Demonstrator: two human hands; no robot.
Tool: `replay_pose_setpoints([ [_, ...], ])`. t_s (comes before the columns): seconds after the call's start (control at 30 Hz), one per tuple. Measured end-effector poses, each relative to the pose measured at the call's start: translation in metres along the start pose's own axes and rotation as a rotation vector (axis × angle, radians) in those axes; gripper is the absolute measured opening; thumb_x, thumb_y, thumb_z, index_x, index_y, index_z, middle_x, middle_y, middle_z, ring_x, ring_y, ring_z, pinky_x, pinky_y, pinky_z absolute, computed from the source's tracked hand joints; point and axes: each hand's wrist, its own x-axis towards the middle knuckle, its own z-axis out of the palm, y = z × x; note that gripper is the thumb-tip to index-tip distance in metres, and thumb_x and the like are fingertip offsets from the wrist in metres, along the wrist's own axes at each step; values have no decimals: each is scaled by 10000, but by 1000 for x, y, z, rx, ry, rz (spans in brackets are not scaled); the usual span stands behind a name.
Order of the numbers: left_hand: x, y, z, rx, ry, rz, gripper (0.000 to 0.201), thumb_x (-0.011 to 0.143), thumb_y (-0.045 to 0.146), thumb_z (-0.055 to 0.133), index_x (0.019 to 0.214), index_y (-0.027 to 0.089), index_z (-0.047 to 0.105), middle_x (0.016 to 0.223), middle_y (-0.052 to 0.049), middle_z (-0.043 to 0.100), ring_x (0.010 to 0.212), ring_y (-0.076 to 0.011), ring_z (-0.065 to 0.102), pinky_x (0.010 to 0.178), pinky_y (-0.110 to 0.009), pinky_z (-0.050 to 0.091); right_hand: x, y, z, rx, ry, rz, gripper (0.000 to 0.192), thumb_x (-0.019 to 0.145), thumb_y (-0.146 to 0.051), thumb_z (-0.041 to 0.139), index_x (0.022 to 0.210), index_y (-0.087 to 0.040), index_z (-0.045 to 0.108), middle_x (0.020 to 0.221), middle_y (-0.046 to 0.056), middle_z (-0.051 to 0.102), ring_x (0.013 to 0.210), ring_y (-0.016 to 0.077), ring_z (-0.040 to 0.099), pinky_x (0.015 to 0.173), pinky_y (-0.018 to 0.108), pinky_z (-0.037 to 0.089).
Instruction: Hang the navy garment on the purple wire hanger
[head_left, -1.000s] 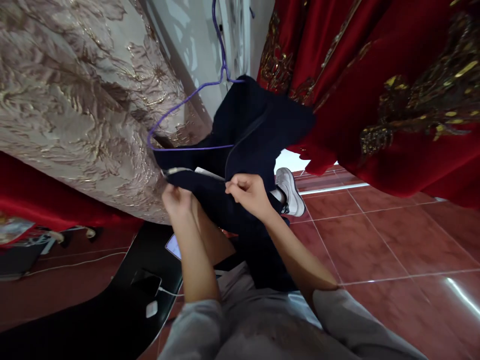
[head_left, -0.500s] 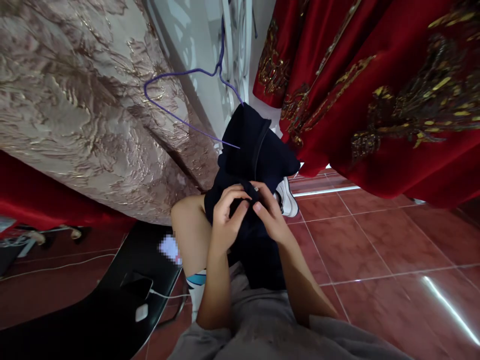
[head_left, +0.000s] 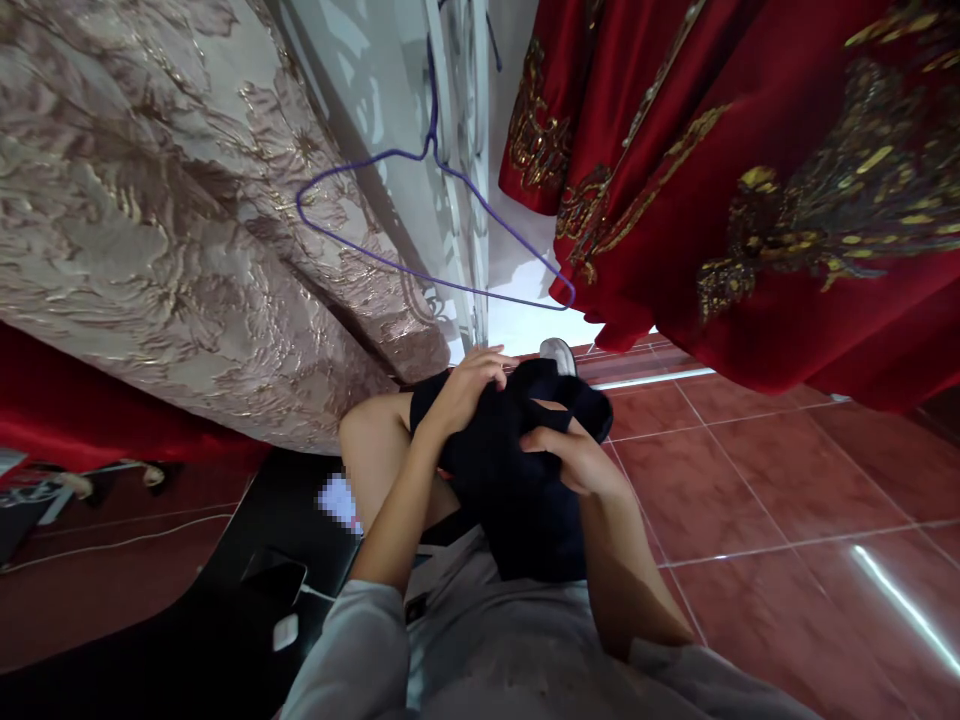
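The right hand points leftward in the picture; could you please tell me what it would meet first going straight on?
Most likely the dark cloth, as the right hand appears to have its thumb against it, though depth among the folds is unclear.

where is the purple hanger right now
Upper centre of the head view: the hanger spans from the pale drape to the red drape, beyond the left hand.

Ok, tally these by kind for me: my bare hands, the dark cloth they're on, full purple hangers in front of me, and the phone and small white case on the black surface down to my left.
Hands: 2, left hand and right hand
Dark cloth: 1, as far as the folds show
Hanger: 1
Phone: 1
White case: 1
Total: 6
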Motion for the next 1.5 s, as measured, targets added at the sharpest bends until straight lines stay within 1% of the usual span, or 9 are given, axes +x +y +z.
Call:
replay_pose_setpoints([
  [0.2, -17, 11, 15, -148, -44, -72, 653, 989, 765, 436, 748, 242, 744, 823, -107, 739, 851, -283, 722, 862, -470, 631, 9, -37, 5, -162, -360, -91, 165, 723, -247, 787, 884, -216, 779, 835, 8, 702, 815, 167, 633, 797, 292, 559],
  [0.37, -54, 14, -36, 226, -248, -65, 431, 1011, 552, 571, 748, 240, 712, 774, -49, 702, 908, -255, 724, 1178, -545, 453, 14, -101, 6, -405, -652, -205, 176, 754, -177, 773, 929, -196, 760, 850, -2, 703, 787, 134, 639, 729, 237, 535],
  [0.47, -66, 9, -82, 638, -330, -128, 249, 933, 454, 702, 870, 214, 729, 925, -77, 736, 1054, -311, 705, 1250, -685, 239, 21, -130, 11, -560, -539, -476, 154, 780, -83, 685, 883, -178, 750, 772, -18, 668, 696, 105, 603, 635, 212, 474],
  [0.63, -78, 20, -137, 838, -119, -214, 273, 953, 431, 614, 1031, 185, 701, 1063, -134, 735, 1021, -320, 686, 981, -469, 519, 90, -112, 30, -652, -226, -887, 320, 760, -83, 679, 1034, -199, 796, 1067, 27, 763, 1026, 198, 702, 956, 317, 547],
  [0.83, -106, 54, -138, 586, 162, -310, 310, 887, 493, 751, 878, 205, 637, 741, 5, 627, 640, -167, 579, 606, -261, 454, 162, -54, 29, -617, -113, -813, 326, 986, -287, 571, 1244, -192, 746, 1326, 87, 730, 1287, 213, 659, 1191, 377, 441],
  [0.97, -120, 62, -142, 325, 268, -323, 328, 882, 521, 761, 887, 205, 677, 787, -16, 659, 681, -179, 613, 608, -256, 486, 147, -68, 7, -718, -52, -906, 245, 985, -380, 619, 991, -186, 768, 973, 49, 774, 913, 187, 703, 904, 328, 533],
  [1.17, -114, 41, -154, 713, -110, -461, 393, 951, 547, 620, 722, 227, 634, 615, -9, 606, 558, -194, 565, 601, -291, 435, 117, -97, -11, -846, -44, -958, 232, 930, -403, 708, 846, -187, 707, 732, -3, 649, 688, 137, 560, 679, 275, 426],
  [1.37, -93, 47, -181, 849, 298, -79, 310, 933, 512, 639, 883, 206, 639, 1215, -101, 699, 1135, -302, 629, 1031, -453, 474, 96, -102, -15, -837, 27, -949, 303, 942, -443, 697, 785, -189, 644, 688, -2, 575, 653, 130, 504, 637, 279, 383],
  [1.5, -76, 65, -188, 614, 431, 48, 333, 930, 518, 714, 833, 215, 616, 1260, -29, 668, 1197, -250, 616, 1074, -408, 466, 89, -104, -11, -772, 6, -879, 431, 936, -498, 696, 678, -197, 526, 645, -10, 472, 604, 118, 435, 577, 281, 336],
])
